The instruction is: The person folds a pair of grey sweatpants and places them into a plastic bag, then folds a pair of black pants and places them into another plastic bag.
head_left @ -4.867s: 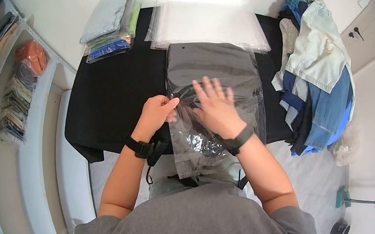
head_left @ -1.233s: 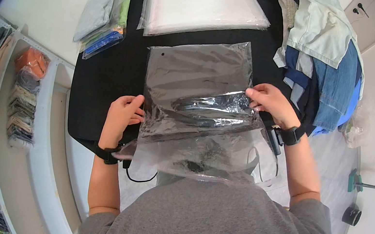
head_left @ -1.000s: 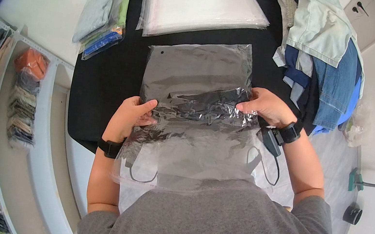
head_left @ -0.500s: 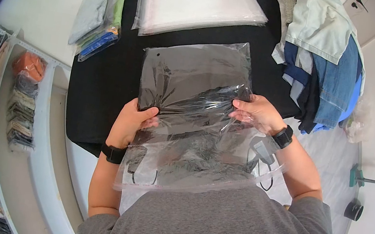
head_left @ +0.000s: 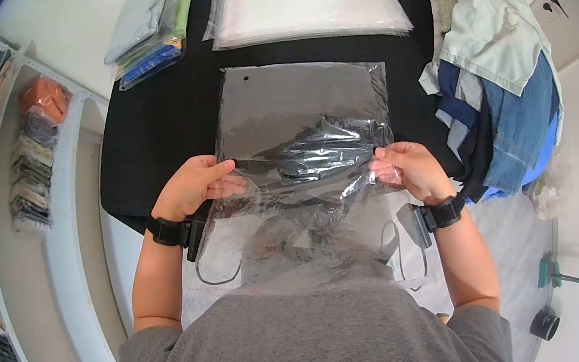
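A clear plastic bag (head_left: 309, 248) stretches between my hands, its upper part on the black-covered table and its lower part reaching toward my grey shirt. Inside the upper part lies something flat and dark grey (head_left: 270, 110), whose kind I cannot make out. My left hand (head_left: 198, 182) grips the bag's left edge, thumb on top and fingers curled. At the right edge, my right hand (head_left: 408, 171) pinches the film between thumb and fingers. Shiny wrinkles run across the bag near my right hand. Each wrist wears a black band.
Behind the bag lies a stack of clear bags (head_left: 316, 11) on the black tablecloth (head_left: 146, 151). Bagged folded clothes (head_left: 150, 30) sit at the back left. Loose garments (head_left: 506, 102) are heaped at the right. A white shelf (head_left: 66, 206) with packed clothes stands at far left.
Both hands have shifted along the bag's sides, the left slightly outward, the right slightly right. The film on the left has smoothed out, and the bag's lower edge has moved closer to my body.
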Available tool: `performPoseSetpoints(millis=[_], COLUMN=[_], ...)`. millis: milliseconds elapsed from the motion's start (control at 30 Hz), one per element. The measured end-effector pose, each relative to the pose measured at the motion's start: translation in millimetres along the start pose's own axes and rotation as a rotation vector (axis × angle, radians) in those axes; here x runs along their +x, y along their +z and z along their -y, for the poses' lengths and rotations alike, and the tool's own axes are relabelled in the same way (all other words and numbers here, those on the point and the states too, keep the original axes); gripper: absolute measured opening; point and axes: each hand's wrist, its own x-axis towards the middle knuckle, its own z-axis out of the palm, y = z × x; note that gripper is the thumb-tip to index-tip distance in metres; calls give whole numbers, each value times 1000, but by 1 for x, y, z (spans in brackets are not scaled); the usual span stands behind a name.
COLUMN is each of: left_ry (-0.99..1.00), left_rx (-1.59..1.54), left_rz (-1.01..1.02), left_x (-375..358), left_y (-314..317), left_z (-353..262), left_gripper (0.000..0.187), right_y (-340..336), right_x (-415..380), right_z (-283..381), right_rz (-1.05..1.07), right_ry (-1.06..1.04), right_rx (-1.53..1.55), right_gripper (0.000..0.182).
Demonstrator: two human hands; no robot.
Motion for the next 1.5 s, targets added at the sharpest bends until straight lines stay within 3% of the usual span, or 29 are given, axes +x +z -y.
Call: performPoseSetpoints(millis=[333, 467, 567, 633, 700, 767, 800, 833, 900, 967, 1033, 1067, 1200, 1300, 1367, 1500], left_ry=[49, 60, 137, 216, 141, 270, 428, 424, 1037, 1014, 1139, 1161, 1115, 997, 818, 750], left_rx=[65, 113, 148, -9, -105, 257, 457, 455, 1262, 1229, 1308, 1285, 1189, 1061, 967, 739], left_rz=[-93, -135, -197, -90, -70, -291, -349, -348, -254, -179, -56, -58, -9, -21, -81, -18], left_x=[7, 13, 21, 24, 6, -13, -18, -20, -28, -23, -14, -11, -6, -9, -7, 0], left_y=[11, 13, 11, 6, -3, -7, -7, -6, -1, -2, -1, 1, -1, -2, -3, -4], left_z=[5, 4, 2, 2, 1, 0, 4, 6, 5, 12, 10, 9, 12, 18, 22, 18], left_gripper=[18, 19, 21, 20, 23, 25, 31, 31, 47, 51, 42, 33, 28, 21, 18, 26], right_y=[2, -1, -2, 3, -4, -34, -32, -31, -23, -17, -13, -10, -23, -28, -27, -33], right_x=[1, 4, 8, 2, -11, -13, -19, -24, -25, -20, -12, -11, -2, -1, -1, 0], right_z=[-3, -1, 0, 11, 13, -2, -8, -10, -10, -11, -5, -3, 1, -1, -1, 2], right_rz=[-57, -45, -60, -81, -150, -334, -489, -505, -411, -382, -238, -248, -196, -163, -163, -133], right_ry=[-14, -6, -96, -294, -287, -522, -653, -811, -1036, -1063, -1175, -1158, -1063, -913, -867, -783], right_rx=[48, 59, 129, 107, 80, -457, -728, -1023, -1241, -1283, -1510, -1473, -1327, -1268, -1237, -1143], right_gripper=[11, 15, 24, 34, 31, 32, 37, 50, 56, 54, 49, 31, 16, 16, 15, 14])
